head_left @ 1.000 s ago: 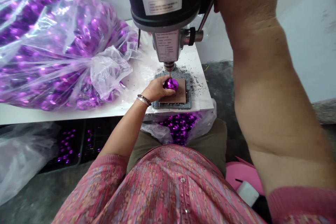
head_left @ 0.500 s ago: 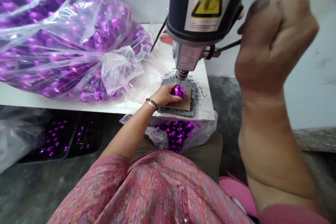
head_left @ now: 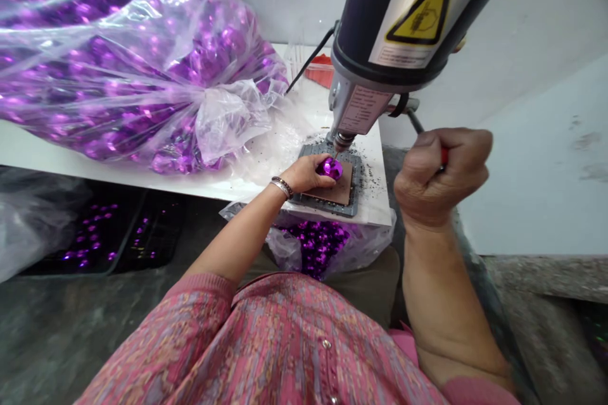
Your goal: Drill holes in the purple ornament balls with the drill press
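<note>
Pinching a shiny purple ball (head_left: pixel 333 169) from nine o'clock, the left hand (head_left: pixel 306 174) holds it beneath a slim metal bit (head_left: pixel 336 155); at three, the right hand (head_left: pixel 439 177) grips a metal lever (head_left: pixel 415 120).

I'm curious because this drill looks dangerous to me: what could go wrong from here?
The left hand holds the shiny purple ball right beside the drill bit, so a slip might bring skin against metal. The ball is round and no clamp is visible on it, so it could spin or roll. The right hand grips the lever; too hard a pull might crack the ball.
</note>
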### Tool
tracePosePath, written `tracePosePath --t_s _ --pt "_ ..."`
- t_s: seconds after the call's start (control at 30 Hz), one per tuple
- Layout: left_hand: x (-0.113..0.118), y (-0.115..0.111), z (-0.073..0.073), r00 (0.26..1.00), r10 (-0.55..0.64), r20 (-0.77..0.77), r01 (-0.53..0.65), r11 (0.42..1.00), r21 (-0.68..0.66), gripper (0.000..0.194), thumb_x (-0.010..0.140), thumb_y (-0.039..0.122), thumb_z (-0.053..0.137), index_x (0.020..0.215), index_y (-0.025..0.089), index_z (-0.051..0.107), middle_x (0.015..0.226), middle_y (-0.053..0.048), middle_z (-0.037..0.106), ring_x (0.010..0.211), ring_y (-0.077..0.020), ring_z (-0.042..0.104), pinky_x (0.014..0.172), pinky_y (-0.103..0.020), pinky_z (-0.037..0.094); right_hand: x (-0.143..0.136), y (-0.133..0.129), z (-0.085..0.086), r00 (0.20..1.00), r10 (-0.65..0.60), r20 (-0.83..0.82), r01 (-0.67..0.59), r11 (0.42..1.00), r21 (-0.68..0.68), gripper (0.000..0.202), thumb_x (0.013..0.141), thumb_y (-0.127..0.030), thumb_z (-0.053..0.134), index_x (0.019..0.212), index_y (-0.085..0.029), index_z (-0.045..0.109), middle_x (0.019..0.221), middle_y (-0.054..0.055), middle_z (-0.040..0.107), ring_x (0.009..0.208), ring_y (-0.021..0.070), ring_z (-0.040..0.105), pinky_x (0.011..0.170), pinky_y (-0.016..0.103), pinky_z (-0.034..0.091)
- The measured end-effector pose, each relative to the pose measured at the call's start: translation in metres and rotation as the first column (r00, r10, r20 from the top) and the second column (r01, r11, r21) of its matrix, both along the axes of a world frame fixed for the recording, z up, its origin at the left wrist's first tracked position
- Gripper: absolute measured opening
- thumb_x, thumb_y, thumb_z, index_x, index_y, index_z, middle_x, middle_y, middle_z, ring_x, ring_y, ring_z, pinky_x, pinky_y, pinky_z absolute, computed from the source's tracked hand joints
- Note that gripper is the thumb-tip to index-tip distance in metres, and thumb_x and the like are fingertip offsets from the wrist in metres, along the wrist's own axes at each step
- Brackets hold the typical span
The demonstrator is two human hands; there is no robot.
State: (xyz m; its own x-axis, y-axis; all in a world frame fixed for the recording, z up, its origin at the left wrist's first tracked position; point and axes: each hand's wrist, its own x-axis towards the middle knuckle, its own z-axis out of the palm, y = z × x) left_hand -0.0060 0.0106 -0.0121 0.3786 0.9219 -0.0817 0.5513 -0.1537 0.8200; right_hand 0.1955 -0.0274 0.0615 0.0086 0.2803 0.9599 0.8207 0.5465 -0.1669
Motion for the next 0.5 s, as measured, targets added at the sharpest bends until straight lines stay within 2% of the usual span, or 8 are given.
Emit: tracePosePath --t_s 0.13,0.3,0.43,0.5 --pt "0.000 -0.001 -0.002 1.000 0.006 0.028 -0.006 1.000 0.000 0.035 0.069 0.033 0.077 0.099 0.018 0.068 0.089 0.001 0.067 0.084 -0.0171 0.059 0.080 -0.029 0.049 0.000 0.006 -0.010 1.000 0.004 -0.002 -0.004 0.998 0.070 0.022 0.096 -0.031 0.041 0.082 -0.016 0.051 0.069 0.000 0.049 0.064 0.0058 0.044 0.064 0.024 0.032" --pt "0.000 -0.002 -0.001 1.000 0.009 0.028 -0.010 1.000 0.009 0.033 0.069 0.032 0.077 0.097 0.018 0.068 0.085 0.002 0.065 0.081 -0.0167 0.059 0.078 -0.028 0.048 0.001 0.008 -0.025 1.000 0.022 -0.008 -0.021 0.995 0.093 0.012 0.094 -0.026 0.041 0.091 -0.020 0.051 0.077 0.001 0.054 0.074 0.0093 0.053 0.069 0.026 0.040" --pt "0.000 -0.003 0.002 1.000 0.003 0.021 -0.004 1.000 0.015 0.033 0.069 0.031 0.078 0.098 0.017 0.067 0.084 0.003 0.065 0.079 -0.0162 0.059 0.076 -0.028 0.046 0.003 0.014 -0.051 0.998 0.067 -0.003 -0.067 0.997 0.048 0.017 0.095 -0.031 0.041 0.087 -0.018 0.049 0.076 0.002 0.052 0.076 0.0106 0.054 0.075 0.028 0.047" --pt "0.000 -0.003 0.002 1.000 0.004 0.024 -0.005 1.000 0.022 0.033 0.069 0.031 0.078 0.097 0.018 0.066 0.083 0.003 0.065 0.078 -0.0159 0.058 0.074 -0.027 0.046 0.004 0.018 -0.066 0.996 0.087 -0.013 -0.087 0.996 -0.022 0.026 0.097 -0.038 0.041 0.088 -0.016 0.051 0.078 0.003 0.053 0.079 0.0096 0.055 0.081 0.029 0.050"
